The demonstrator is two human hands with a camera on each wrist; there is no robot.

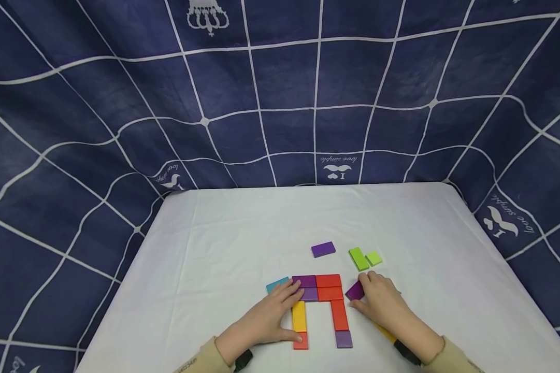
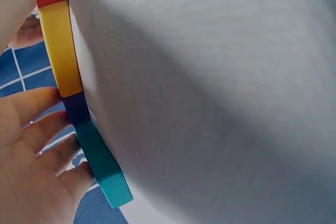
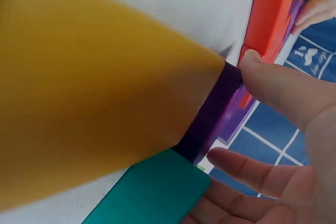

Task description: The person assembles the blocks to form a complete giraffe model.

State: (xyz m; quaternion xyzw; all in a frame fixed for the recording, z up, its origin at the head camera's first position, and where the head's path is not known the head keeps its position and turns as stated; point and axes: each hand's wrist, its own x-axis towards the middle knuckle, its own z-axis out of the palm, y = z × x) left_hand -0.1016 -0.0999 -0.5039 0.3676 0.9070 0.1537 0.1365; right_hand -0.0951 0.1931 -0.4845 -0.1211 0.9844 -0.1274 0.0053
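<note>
Navy white-gridded curtain [image 1: 284,77] hung around the white table [image 1: 233,228]. Block arch [image 1: 326,287] lay near the front: two purple-and-red rows on top; left leg yellow, then small red block [image 1: 301,343]; right leg red, then small purple block [image 1: 344,339]. Hands were apart from each other. Left hand [image 1: 272,316] spread over the arch's left side, thumb on the small red block, fingers at the top purples. Right hand [image 1: 383,300] pinched a dark purple block [image 1: 355,291] between thumb and fingers, just right of the arch. Second yellow block [image 1: 385,332] sat partly hidden beneath that arm. Teal block [image 1: 277,284] was at the arch's upper-left corner. Loose purple block [image 1: 324,249] lay beyond; farther right, green block [image 1: 359,259] beside smaller lime block [image 1: 374,258].
</note>
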